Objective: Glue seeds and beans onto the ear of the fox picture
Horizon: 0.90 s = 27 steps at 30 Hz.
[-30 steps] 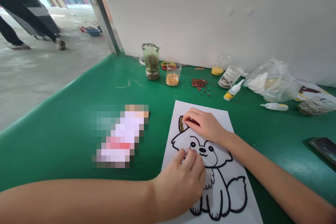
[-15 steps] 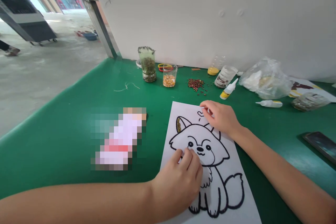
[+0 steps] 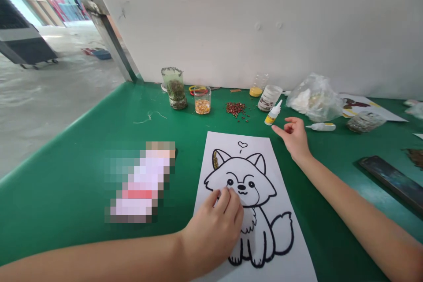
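My left grip (image 3: 216,229) is over the left side of the fox drawing (image 3: 246,167), fingers curled; I cannot tell how tightly they close or whether they pinch anything. My right grip (image 3: 294,139), thumb and fingers parted around nothing, is just off the drawing's top right corner. Beyond that corner stands the glue bottle (image 3: 272,114); whether my thumb touches it, I cannot tell. Past the drawing's top edge, red beans (image 3: 235,109) lie on the tabletop (image 3: 79,185).
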### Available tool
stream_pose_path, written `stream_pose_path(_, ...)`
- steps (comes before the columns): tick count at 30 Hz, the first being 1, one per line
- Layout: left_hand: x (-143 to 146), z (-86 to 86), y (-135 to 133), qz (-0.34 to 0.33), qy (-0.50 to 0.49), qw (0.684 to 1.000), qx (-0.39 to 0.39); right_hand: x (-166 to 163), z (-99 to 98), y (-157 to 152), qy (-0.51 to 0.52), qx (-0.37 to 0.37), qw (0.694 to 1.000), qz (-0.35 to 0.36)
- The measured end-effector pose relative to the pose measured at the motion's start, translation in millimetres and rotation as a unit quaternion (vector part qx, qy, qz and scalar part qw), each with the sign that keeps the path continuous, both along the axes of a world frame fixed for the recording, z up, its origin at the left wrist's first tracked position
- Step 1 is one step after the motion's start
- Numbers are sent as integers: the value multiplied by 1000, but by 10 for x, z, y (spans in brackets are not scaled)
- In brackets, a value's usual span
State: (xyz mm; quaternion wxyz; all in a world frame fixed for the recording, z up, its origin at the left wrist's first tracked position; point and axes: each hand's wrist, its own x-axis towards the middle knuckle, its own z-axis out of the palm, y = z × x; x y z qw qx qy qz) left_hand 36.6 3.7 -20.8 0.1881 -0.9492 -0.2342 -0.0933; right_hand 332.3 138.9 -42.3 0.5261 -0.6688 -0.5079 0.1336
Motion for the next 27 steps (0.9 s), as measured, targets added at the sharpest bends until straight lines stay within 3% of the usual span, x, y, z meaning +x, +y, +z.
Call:
stream_pose_path(8, -6, 42, -6, -2, 7, 1000, -8, -19, 45, 393, -51, -130, 989, -44)
stream_pose_path(11, -7, 50, -8, 0, 11, 1000, -10, -38, 31, 486, -110, -100, 989, -26)
stream_pose_path(14, -13, 45, -7, 0, 12, 1000, -9, -62, 45, 475, -145, -18, 989, -5)
stream_pose_path(18, -16, 30, -9, 0, 6, 1000, -10, -169, 89, 340, -116, 57, 987, 94)
stream_pose_path(27, -2, 33, -14, 3, -2, 1000, 1, -186, 107, 383, -19, -20, 995, 95)
